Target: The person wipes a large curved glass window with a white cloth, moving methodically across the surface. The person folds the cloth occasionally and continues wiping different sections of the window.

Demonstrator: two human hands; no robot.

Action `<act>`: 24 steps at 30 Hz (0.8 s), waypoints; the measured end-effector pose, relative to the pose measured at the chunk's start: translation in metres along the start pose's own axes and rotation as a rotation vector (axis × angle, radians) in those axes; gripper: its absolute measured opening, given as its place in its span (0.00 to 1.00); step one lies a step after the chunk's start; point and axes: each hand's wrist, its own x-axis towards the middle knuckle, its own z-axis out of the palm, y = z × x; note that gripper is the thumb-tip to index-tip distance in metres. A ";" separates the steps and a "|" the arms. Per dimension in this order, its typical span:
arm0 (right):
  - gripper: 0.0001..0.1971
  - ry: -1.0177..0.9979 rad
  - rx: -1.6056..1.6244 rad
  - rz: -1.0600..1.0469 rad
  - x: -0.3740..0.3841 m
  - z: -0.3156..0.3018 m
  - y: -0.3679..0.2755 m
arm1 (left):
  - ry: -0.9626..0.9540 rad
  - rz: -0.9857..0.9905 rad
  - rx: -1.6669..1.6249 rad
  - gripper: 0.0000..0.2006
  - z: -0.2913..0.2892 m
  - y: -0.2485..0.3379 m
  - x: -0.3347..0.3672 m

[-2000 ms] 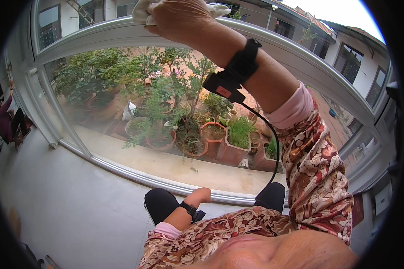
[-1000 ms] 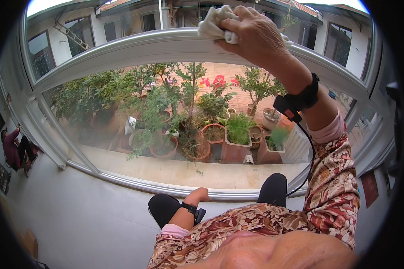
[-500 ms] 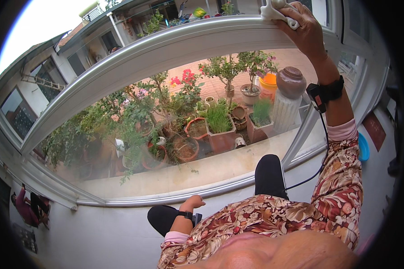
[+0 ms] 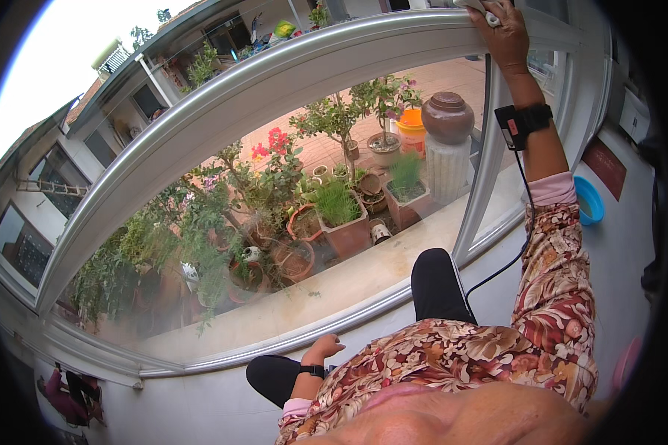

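Note:
At the upper right my right hand [image 4: 503,33] is raised to the silver-white window frame [image 4: 289,58], its fingers closed on a crumpled white cloth [image 4: 491,19]. The cloth lies against the top bar near its right end, and part of it is cut off by the picture's edge. Low down, my left hand [image 4: 323,347] rests by my left knee, away from the glass. One digit of it points to the right; the other fingers are folded out of sight.
Beyond the glass stand potted plants [image 4: 341,208], an orange bucket [image 4: 410,130] and a brown jar [image 4: 447,117] on a pillar. A blue basin [image 4: 588,200] is at my right. A black cable [image 4: 508,259] runs from my right wrist. Another person [image 4: 70,397] sits at far left.
My right hand has slid to the right along the top bar with the cloth. The whole view has shifted and tilted a little. My left hand stays by the knee.

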 end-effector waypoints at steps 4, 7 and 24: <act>0.17 0.074 -0.005 0.070 -0.010 0.002 -0.020 | 0.010 0.004 -0.038 0.28 0.001 0.006 -0.001; 0.17 0.143 0.115 -0.098 -0.018 0.001 -0.054 | 0.027 0.044 0.006 0.28 0.002 0.011 -0.005; 0.18 -1.560 1.975 1.688 -0.333 -0.122 -0.330 | 0.322 0.631 -1.636 0.33 -0.088 0.144 -0.137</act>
